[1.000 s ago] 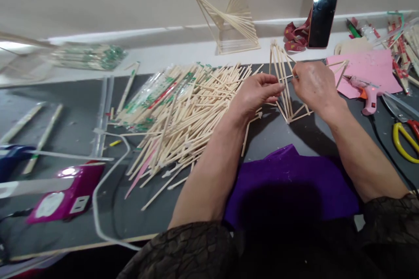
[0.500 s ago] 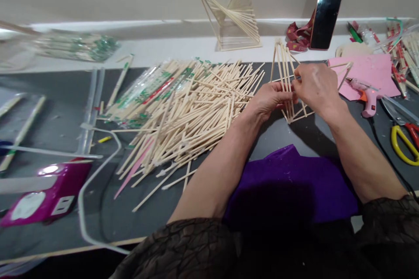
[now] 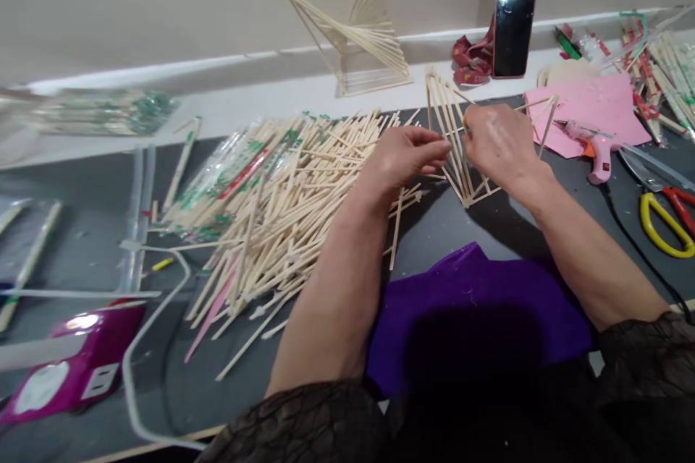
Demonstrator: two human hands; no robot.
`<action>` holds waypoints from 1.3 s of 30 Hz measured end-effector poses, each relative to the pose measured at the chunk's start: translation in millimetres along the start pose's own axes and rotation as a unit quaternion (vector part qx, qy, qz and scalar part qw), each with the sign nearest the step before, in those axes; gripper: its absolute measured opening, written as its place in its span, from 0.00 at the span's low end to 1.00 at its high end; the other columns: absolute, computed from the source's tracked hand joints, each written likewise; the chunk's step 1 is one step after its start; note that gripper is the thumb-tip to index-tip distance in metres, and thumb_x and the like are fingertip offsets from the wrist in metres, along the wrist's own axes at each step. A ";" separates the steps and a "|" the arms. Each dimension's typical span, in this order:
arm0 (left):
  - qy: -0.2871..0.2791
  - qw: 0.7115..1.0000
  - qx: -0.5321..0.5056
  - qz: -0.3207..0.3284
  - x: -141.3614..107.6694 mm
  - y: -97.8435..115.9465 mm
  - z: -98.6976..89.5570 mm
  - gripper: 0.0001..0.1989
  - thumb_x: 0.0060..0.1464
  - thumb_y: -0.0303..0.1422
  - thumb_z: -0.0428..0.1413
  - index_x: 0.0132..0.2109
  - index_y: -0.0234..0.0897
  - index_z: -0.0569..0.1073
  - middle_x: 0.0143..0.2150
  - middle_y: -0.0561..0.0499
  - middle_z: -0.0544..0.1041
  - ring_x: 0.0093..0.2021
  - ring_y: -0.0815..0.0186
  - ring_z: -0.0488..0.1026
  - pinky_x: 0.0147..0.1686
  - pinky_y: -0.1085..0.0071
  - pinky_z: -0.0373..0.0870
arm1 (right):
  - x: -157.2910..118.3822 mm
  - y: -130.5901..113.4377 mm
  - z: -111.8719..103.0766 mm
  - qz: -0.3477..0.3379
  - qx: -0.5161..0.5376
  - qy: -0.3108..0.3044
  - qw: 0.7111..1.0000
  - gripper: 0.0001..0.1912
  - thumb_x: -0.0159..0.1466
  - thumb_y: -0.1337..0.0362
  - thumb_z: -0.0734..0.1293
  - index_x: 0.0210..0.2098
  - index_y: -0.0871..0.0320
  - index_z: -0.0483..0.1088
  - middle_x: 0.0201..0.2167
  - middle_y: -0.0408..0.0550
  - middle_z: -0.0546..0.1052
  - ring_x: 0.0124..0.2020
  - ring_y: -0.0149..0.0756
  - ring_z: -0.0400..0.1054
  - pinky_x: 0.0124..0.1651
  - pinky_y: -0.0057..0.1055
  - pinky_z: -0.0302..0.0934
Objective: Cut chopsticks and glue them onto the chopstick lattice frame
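A small frame of joined wooden chopsticks (image 3: 460, 166) stands on the dark table, several of its sticks rising side by side to a narrow top. My right hand (image 3: 502, 145) is closed on its right side, fingertips bent in and partly hidden. Just left of the frame, my left hand (image 3: 405, 158) is open with its fingers stretched to the right; nothing shows in it. Beneath and beside that hand lies a big loose pile of chopsticks (image 3: 304, 210). A larger twisted chopstick model (image 3: 374, 36) stands behind, against the wall.
On the right are a pink glue gun (image 3: 600, 155) on pink paper (image 3: 591, 105), and yellow-and-red handled scissors (image 3: 665, 224). A phone (image 3: 515, 22) leans upright at the back. Purple cloth (image 3: 472, 318) lies in front. A white cable (image 3: 133, 362) and magenta packet (image 3: 76, 354) are left.
My left hand has let go of the chopstick frame and moved left towards the pile. The right hand stays on the frame. The whole view has shifted and tilted slightly.
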State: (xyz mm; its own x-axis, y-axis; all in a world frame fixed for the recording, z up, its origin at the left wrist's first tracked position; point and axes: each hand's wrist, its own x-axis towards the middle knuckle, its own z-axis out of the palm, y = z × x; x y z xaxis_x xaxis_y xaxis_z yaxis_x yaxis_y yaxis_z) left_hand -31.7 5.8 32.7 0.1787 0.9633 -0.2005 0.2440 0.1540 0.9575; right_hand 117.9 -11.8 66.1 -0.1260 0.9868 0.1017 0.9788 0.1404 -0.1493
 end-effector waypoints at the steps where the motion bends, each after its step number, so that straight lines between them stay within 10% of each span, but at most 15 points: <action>1: 0.040 0.998 0.028 0.027 -1.9 6.0 -4.9 0.04 0.47 0.31 0.62 0.31 0.35 0.75 0.26 0.51 0.77 0.30 0.67 0.75 0.31 0.71 0.72 | 0.3 0.0 1.1 -0.001 0.008 0.000 1.000 0.17 0.63 0.72 0.58 0.45 0.63 0.75 0.42 0.64 0.79 0.46 0.51 0.73 0.44 0.41 0.64; 5: 0.189 0.966 0.034 0.172 2.8 23.7 -10.9 0.11 0.51 0.31 0.61 0.44 0.41 0.74 0.41 0.54 0.79 0.41 0.67 0.73 0.34 0.71 0.71 | 2.3 0.8 7.0 -0.004 0.029 0.009 1.000 0.17 0.62 0.74 0.58 0.46 0.65 0.74 0.43 0.64 0.78 0.47 0.50 0.73 0.44 0.40 0.64; 17: 0.098 0.988 0.016 0.115 39.4 20.1 1.4 0.20 0.56 0.43 0.59 0.53 0.43 0.68 0.36 0.57 0.77 0.44 0.66 0.69 0.33 0.71 0.65 | 0.8 -0.7 8.2 -0.012 0.065 0.001 0.998 0.20 0.65 0.73 0.54 0.51 0.64 0.71 0.42 0.62 0.78 0.47 0.49 0.72 0.45 0.40 0.63; 39: 0.101 0.985 0.014 0.142 41.7 17.4 -1.4 0.19 0.53 0.45 0.61 0.49 0.41 0.71 0.36 0.55 0.76 0.41 0.66 0.70 0.30 0.71 0.64 | 1.3 -2.0 7.4 -0.020 0.079 -0.008 0.997 0.20 0.65 0.74 0.54 0.49 0.63 0.72 0.40 0.61 0.77 0.46 0.47 0.72 0.45 0.38 0.63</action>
State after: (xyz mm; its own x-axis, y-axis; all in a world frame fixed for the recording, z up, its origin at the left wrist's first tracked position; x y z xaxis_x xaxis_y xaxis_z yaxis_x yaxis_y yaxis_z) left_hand -21.4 49.0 41.3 0.0515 0.9910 0.1235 0.2389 -0.1323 0.9620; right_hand 114.6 -10.2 59.2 -0.1678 0.9812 0.0956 0.9354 0.1890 -0.2987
